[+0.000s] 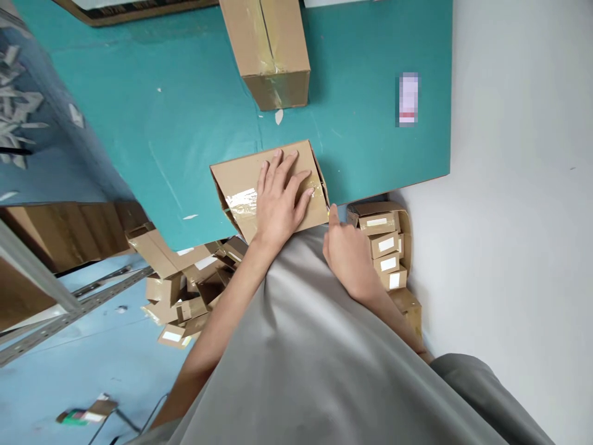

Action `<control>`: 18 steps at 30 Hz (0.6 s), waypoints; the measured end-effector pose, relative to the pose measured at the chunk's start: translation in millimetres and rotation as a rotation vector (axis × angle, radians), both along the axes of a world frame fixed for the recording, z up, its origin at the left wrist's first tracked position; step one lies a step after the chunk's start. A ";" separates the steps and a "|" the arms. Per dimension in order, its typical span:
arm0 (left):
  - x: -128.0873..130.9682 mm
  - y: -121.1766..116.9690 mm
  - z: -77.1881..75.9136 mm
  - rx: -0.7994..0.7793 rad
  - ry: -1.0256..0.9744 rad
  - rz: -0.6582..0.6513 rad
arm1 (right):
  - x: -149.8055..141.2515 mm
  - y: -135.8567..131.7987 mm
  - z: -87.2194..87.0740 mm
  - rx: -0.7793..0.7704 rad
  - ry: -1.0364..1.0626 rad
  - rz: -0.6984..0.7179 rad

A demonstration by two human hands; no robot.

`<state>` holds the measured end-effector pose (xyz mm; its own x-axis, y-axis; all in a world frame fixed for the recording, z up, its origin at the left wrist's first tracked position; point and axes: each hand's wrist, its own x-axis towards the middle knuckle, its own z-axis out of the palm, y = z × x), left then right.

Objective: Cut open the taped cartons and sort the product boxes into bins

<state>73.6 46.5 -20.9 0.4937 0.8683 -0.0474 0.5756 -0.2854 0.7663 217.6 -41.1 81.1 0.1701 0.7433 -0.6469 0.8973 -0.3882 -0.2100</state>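
Note:
A small cardboard box (pixel 231 179) lies at the table's near edge, with shiny clear tape across its top. My left hand (pixel 280 207) rests flat on it, fingers spread, pressing rather than gripping. At the box's right end is my right hand (pixel 346 253), its index finger stretched along the corner and the other fingers curled in. A small yellowish bit shows by that fingertip; whatever the curled fingers hold is hidden. Farther back on the table stands a taped cardboard box (pixel 275 52), apart from both hands.
The green table (pixel 370 148) meets a white wall (pixel 519 154) on the right. A blurred, light-coloured item (pixel 407 99) lies toward its right side. Below are a pile of small cartons (pixel 185 303) on the left and stacked cartons (pixel 384 247) on the right. A metal rack (pixel 60 321) stands left.

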 end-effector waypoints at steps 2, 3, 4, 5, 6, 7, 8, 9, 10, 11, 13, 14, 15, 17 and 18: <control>0.6 0.4 -1.4 0.029 0.007 -0.004 | 1.2 -12.9 2.5 -0.035 -0.005 -0.001; -0.1 0.5 -0.8 0.037 0.010 -0.009 | 2.0 -17.2 4.9 -0.038 -0.002 -0.003; -2.0 0.7 1.0 0.042 0.011 -0.013 | 3.5 -20.2 8.4 -0.032 0.008 -0.006; -5.6 0.7 4.0 0.042 0.013 -0.010 | 5.9 -22.2 12.9 -0.020 0.022 -0.012; -11.1 0.5 8.0 0.038 0.017 0.007 | 9.9 -23.6 17.7 0.000 0.037 -0.024; -18.4 0.1 12.6 0.033 0.025 0.044 | 15.7 -24.6 22.0 0.027 0.048 -0.043; -27.4 -0.6 16.9 0.033 0.039 0.104 | 23.7 -25.1 24.6 0.063 0.049 -0.071; -37.6 -1.5 20.2 0.032 0.060 0.170 | 33.9 -25.0 24.2 0.108 0.037 -0.106; -48.4 -2.8 21.7 0.024 0.086 0.228 | 45.8 -23.9 19.7 0.158 0.014 -0.145; -59.0 -4.2 21.0 0.013 0.110 0.276 | 58.9 -21.4 10.3 0.204 -0.019 -0.185; -77.8 -7.6 12.5 -0.006 0.133 0.375 | 85.5 -11.5 -23.6 0.267 -0.091 -0.251; -85.3 -9.4 5.5 -0.022 0.124 0.433 | 97.3 -4.2 -46.8 0.261 -0.128 -0.279; -91.7 -11.1 -2.3 -0.038 0.104 0.499 | 107.3 4.4 -72.7 0.242 -0.156 -0.301; -102.1 -13.7 -17.2 -0.054 0.074 0.617 | 120.3 22.8 -127.0 0.210 -0.165 -0.311; -106.8 -14.5 -22.9 -0.057 0.078 0.643 | 123.5 31.4 -153.0 0.205 -0.156 -0.303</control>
